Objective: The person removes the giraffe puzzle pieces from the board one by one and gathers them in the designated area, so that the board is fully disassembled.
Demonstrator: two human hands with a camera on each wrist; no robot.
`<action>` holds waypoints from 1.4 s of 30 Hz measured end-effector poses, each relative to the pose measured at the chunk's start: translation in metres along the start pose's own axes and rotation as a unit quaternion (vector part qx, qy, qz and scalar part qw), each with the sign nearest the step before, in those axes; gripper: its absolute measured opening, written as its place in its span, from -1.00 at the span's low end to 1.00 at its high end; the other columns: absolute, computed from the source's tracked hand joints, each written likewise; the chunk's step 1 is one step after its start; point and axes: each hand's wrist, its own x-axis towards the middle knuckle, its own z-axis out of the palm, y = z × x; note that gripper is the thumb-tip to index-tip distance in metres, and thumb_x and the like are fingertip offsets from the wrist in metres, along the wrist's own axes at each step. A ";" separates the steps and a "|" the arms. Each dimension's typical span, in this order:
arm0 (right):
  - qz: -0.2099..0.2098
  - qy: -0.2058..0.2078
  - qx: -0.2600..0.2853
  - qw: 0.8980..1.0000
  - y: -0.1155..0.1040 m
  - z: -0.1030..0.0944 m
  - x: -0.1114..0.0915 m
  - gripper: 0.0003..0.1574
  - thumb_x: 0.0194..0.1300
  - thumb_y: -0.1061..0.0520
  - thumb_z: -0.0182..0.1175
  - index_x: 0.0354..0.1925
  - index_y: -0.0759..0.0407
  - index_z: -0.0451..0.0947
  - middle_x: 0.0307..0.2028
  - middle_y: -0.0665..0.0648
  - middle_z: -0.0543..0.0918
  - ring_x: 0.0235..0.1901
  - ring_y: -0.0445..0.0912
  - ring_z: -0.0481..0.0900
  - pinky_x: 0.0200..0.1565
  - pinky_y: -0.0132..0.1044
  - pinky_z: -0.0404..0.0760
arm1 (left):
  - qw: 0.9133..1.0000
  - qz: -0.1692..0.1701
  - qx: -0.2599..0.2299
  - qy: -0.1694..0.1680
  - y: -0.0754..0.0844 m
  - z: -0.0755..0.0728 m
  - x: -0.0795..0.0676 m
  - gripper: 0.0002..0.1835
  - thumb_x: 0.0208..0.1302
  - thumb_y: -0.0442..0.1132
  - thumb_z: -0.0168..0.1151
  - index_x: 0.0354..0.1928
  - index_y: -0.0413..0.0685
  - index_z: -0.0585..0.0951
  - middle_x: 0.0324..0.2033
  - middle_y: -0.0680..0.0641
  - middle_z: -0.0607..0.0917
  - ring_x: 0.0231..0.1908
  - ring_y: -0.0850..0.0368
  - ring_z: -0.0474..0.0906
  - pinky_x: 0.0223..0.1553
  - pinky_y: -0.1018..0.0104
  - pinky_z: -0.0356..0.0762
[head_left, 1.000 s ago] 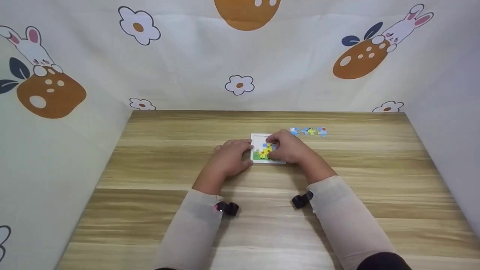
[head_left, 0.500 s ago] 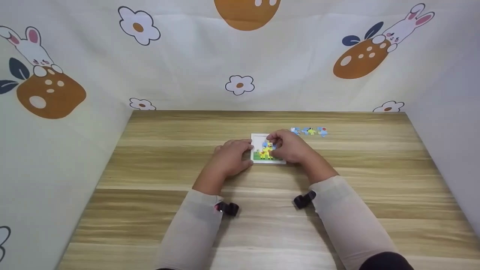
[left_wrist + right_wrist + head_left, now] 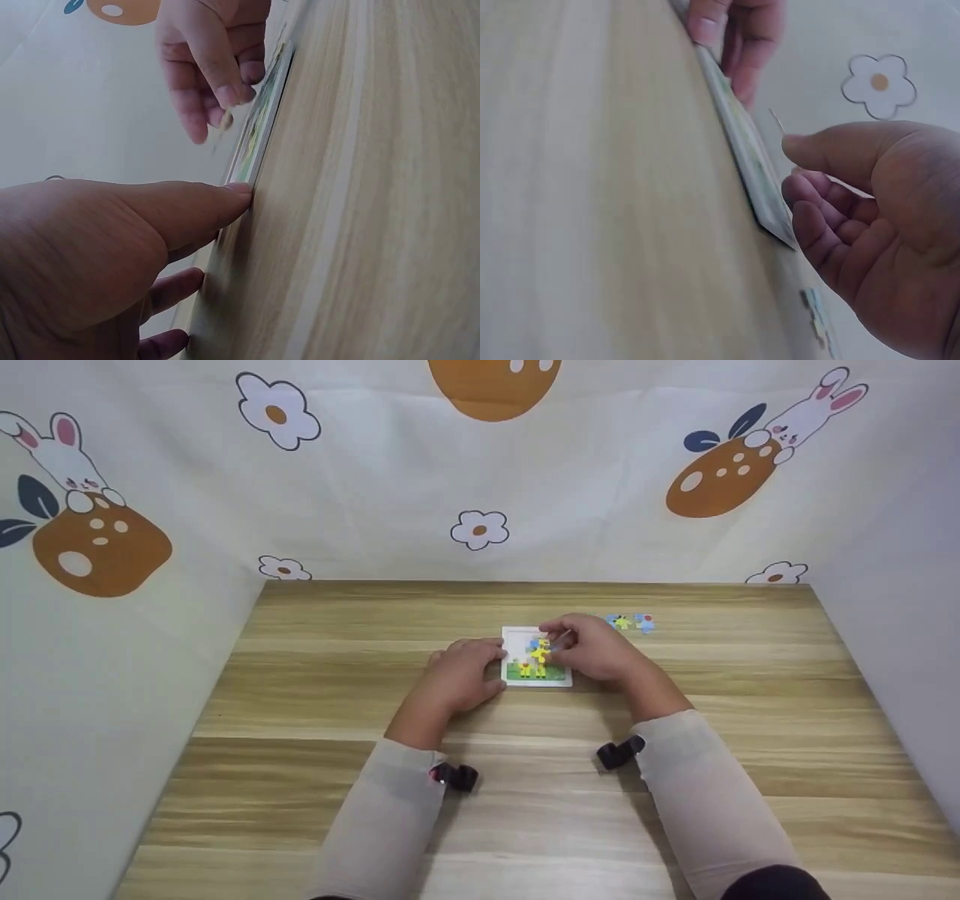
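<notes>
A small white-rimmed jigsaw board (image 3: 536, 684) lies on the table, with green and yellow picture pieces along its near side. My left hand (image 3: 463, 675) rests at its left edge, fingertips touching the rim. In the left wrist view the thumb of my left hand (image 3: 112, 232) lies straight against the board's corner. Above the board's right part, my right hand (image 3: 596, 649) pinches a yellow jigsaw piece (image 3: 540, 652) between thumb and fingers. From the right wrist view this piece (image 3: 777, 120) shows only as a thin edge, raised clear of the board. My right hand partly hides the board's right side.
Behind the right hand lie a blue and yellow loose piece (image 3: 620, 622) and a blue piece with a red spot (image 3: 644, 622). A patterned cloth wall (image 3: 480, 472) stands at the table's far edge. Both sleeves carry small black wrist cameras (image 3: 456, 778).
My right hand has lifted the yellow piece off the board and shifted slightly right and away, baring green pieces beneath. One loose piece at the back is now covered. The left hand stays put.
</notes>
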 end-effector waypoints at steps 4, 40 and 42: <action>0.011 0.009 0.035 0.999 0.009 -0.020 -0.007 -0.40 0.37 0.18 0.42 0.35 0.08 0.62 0.08 0.13 0.70 0.01 -0.04 0.64 -0.02 -0.31 0.65 | 1.000 0.002 0.005 0.003 -0.001 0.001 -0.001 -0.42 0.48 0.07 0.37 0.48 0.26 0.54 0.61 0.22 0.38 0.64 0.03 0.23 0.53 -0.23 0.21; 0.060 0.032 0.034 0.997 0.082 -0.078 -0.039 -0.41 0.33 0.18 0.47 0.29 0.25 0.62 0.18 0.27 0.70 -0.05 -0.18 0.60 -0.05 -0.54 0.56 | 1.000 0.001 0.003 0.001 0.000 0.000 -0.003 -0.40 0.49 0.08 0.36 0.51 0.28 0.52 0.62 0.24 0.36 0.66 0.05 0.20 0.58 -0.32 0.14; 0.065 0.033 0.032 0.997 0.081 -0.078 -0.039 -0.41 0.32 0.19 0.47 0.29 0.23 0.63 0.18 0.25 0.69 -0.04 -0.16 0.60 -0.05 -0.54 0.56 | 1.000 0.000 0.002 0.000 0.000 0.000 -0.003 -0.40 0.49 0.08 0.36 0.51 0.28 0.52 0.62 0.23 0.36 0.66 0.05 0.19 0.58 -0.31 0.14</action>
